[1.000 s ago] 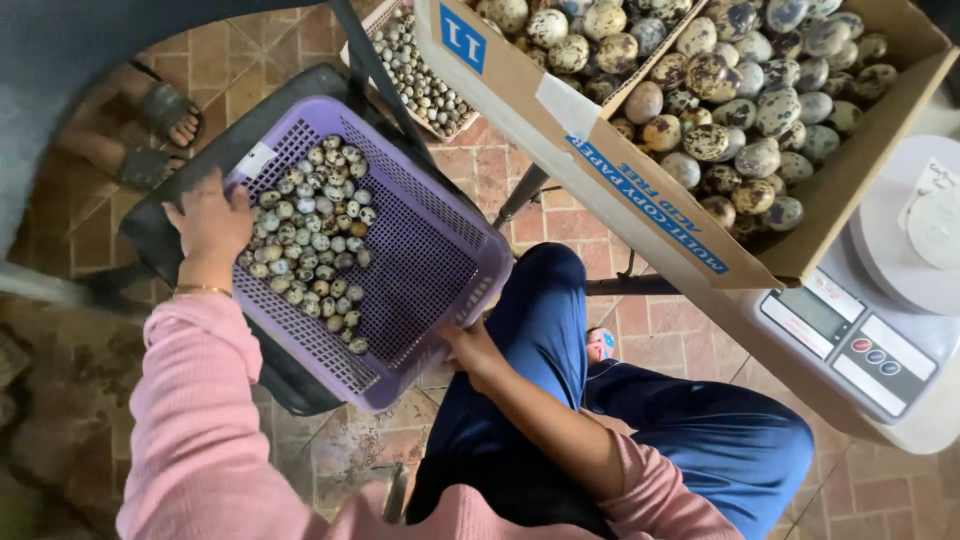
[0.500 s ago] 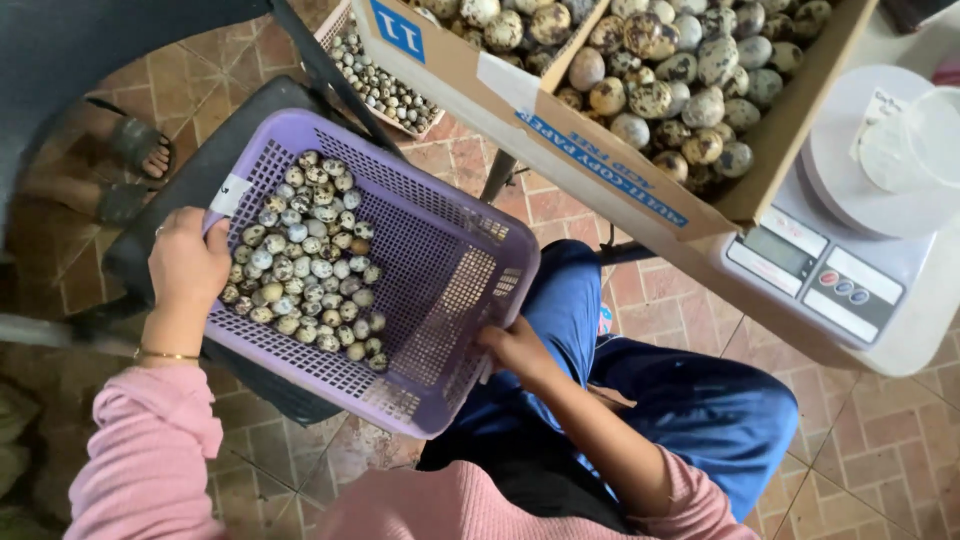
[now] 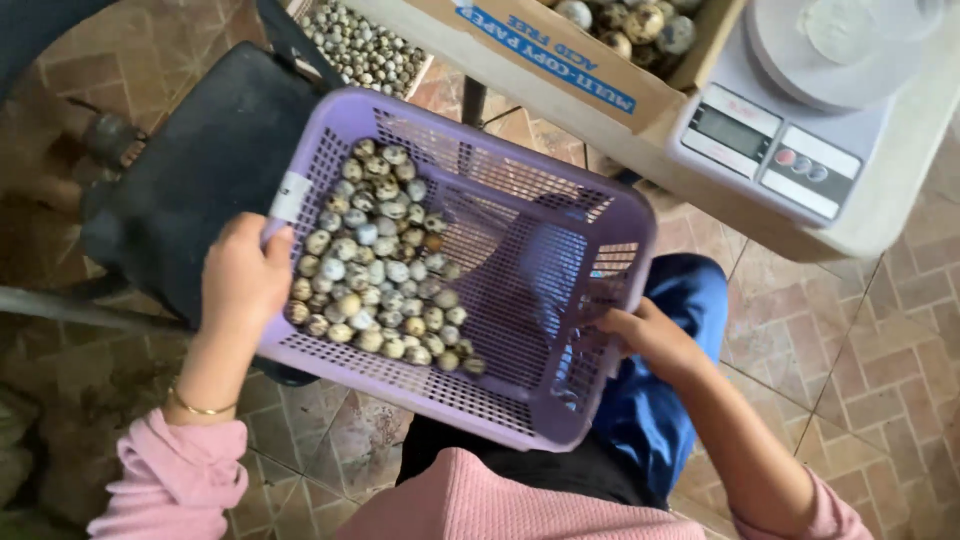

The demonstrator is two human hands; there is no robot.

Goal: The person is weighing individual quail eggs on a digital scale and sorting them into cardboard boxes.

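Between both hands, tilted over the lap: lilac perforated plastic basket [image 3: 520,300], small speckled eggs [image 3: 385,260] heaped toward its left side. Left hand [image 3: 243,280] clenched on left rim beside the eggs; right hand [image 3: 640,335] gripping right wall. Behind, grey kitchen scale [image 3: 790,140] on worktop.

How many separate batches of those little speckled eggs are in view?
3: one heaped in the purple basket held by both hands, one in the cardboard box beside the scale, one in a tray behind the dark chair. More may lie beyond the frame.
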